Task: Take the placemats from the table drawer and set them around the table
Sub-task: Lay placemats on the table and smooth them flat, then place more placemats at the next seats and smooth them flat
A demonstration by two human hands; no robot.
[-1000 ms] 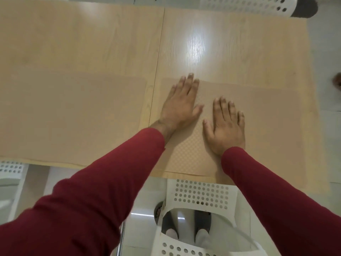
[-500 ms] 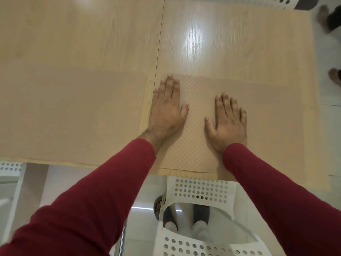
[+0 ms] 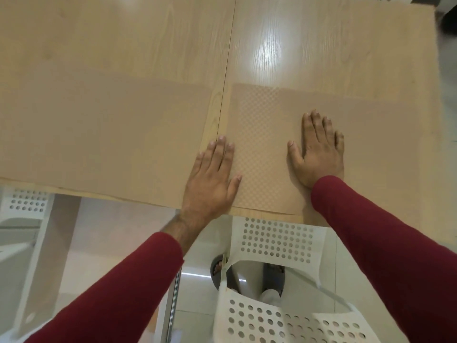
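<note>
Now the wooden surface (image 3: 321,45) carries two placemats: the left placemat (image 3: 103,134), then the right placemat (image 3: 272,115). Both hands lie flat, gripping nothing; the left hand (image 3: 210,179) has slid to its near-left corner, the right hand (image 3: 319,149) stays central, likely smoothing finished.
</note>
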